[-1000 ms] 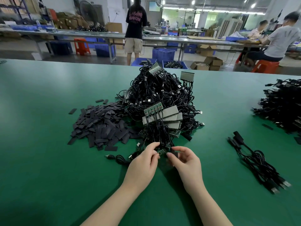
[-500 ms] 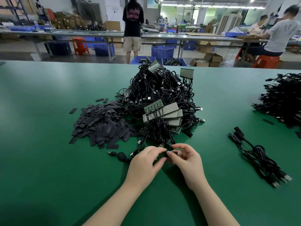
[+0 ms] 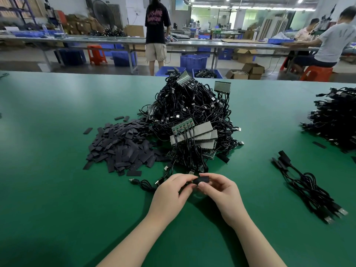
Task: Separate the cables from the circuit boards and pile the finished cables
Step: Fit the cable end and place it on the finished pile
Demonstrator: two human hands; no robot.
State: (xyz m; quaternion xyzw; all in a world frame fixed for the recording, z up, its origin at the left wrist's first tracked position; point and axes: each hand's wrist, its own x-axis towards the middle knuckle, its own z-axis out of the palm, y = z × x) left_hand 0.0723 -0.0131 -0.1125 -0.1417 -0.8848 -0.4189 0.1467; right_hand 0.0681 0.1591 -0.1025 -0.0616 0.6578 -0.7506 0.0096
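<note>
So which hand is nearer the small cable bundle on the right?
Right. The right hand lies closer to the bundle; the left hand sits beyond it, farther left.

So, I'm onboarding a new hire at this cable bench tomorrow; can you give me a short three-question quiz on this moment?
1. True or false: both hands are working on the same small black sleeve-covered cable end.
2. Multiple choice: the small bundle of finished cables lies
A) left of the hands
B) right of the hands
C) on top of the big tangle
3. Short answer: what lies directly left of the big tangle of cables and circuit boards?

Key:
1. True; the right hand pinches it, and the left hand's fingertips meet it.
2. B
3. A heap of flat black sleeve pieces on the green table.
</note>
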